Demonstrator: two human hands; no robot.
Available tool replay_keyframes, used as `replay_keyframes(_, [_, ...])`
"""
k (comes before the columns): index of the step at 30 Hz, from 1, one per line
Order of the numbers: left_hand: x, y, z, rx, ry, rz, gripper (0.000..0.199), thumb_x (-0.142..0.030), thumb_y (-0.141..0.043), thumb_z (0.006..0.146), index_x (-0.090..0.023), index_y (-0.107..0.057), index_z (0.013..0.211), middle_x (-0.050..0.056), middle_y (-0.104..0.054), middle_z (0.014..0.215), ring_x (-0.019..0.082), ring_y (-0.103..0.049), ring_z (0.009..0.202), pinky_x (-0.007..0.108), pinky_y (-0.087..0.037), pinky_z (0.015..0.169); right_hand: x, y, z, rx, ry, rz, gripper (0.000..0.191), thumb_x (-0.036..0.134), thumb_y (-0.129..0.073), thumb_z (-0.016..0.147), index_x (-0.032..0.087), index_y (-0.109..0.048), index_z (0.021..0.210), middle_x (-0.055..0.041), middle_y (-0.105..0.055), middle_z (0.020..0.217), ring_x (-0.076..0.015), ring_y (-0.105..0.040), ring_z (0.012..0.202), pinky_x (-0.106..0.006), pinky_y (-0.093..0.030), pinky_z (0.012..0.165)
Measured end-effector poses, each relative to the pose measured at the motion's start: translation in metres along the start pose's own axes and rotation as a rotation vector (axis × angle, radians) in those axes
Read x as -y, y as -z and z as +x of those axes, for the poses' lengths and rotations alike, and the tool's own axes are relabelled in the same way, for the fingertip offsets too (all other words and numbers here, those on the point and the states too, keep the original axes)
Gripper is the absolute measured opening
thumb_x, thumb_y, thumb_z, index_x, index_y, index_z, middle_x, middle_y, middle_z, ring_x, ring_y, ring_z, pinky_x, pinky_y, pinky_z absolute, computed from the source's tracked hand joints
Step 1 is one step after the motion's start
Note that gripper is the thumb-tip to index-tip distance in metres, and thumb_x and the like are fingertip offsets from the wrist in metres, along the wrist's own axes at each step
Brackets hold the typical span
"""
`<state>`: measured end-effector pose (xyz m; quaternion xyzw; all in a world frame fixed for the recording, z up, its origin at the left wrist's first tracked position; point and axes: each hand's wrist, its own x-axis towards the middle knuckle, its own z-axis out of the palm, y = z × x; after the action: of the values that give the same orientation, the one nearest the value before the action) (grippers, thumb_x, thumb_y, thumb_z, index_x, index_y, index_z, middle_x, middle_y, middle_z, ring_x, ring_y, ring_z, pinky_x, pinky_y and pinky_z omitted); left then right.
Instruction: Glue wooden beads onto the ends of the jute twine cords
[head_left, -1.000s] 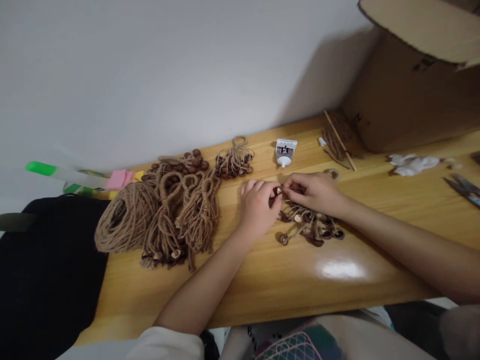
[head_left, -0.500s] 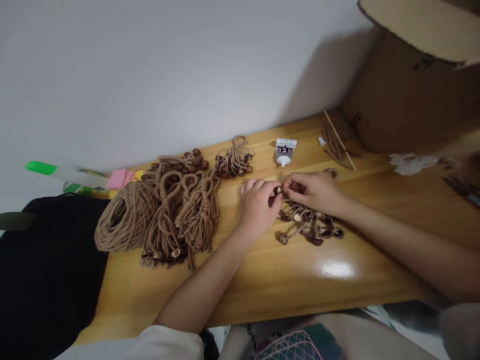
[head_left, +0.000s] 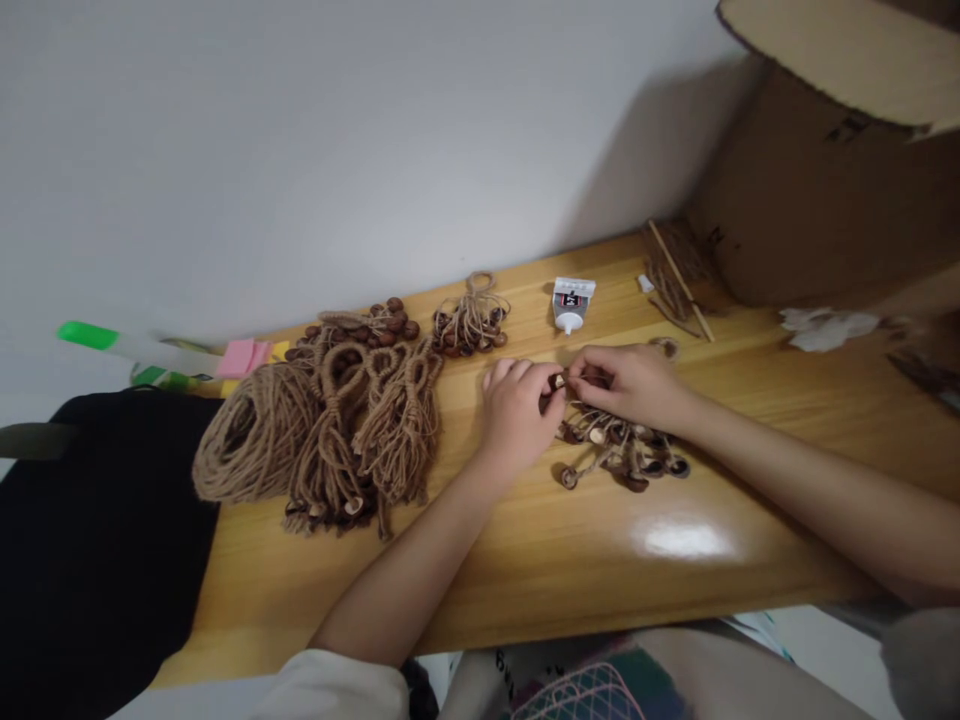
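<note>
Between thumb and forefinger, my left hand point(head_left: 519, 412) pinches a small dark brown nut shell point(head_left: 556, 381) with a pale spot on it. My right hand point(head_left: 634, 385) is closed close against the shell's right side, its fingertips pinched on what looks like a thin twine strand; the exact grip is partly hidden. Below the right hand lies a bunch of twine strands with cut nut shells point(head_left: 630, 455) at their ends. A twine loop point(head_left: 664, 348) shows just behind that hand.
Left on the wooden table point(head_left: 525, 570) are a twine ball point(head_left: 255, 435), knotted twine bundles point(head_left: 397, 425) and a shell bunch point(head_left: 472, 325). A glue tube point(head_left: 572, 305), a thin stick point(head_left: 681, 280), crumpled tissue point(head_left: 825, 326) and a cardboard box point(head_left: 810, 200) stand behind and right. A black bag point(head_left: 97, 540) borders the left.
Both hands stay in nearly the same place, still pinched together at the shell. The whole view has shifted very slightly.
</note>
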<state>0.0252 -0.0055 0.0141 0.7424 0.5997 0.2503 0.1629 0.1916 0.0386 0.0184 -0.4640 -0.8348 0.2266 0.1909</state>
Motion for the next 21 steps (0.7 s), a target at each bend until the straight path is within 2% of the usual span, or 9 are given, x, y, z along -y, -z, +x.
replay_keyframes(21, [0.0006, -0.0020, -0.0006, -0.018, -0.009, -0.007, 0.015, -0.021, -0.059, 0.081, -0.023, -0.065, 0.094, -0.001, -0.065, 0.079, 0.020, -0.051, 0.088, 0.034, -0.036, 0.082, -0.0021, -0.0001, -0.0009, 0.006, 0.018, -0.011, 0.011, 0.028, -0.058, 0.075, 0.020, -0.065, 0.073, 0.0034, -0.061, 0.055, -0.0093, -0.052, 0.048, -0.020, -0.031, 0.051])
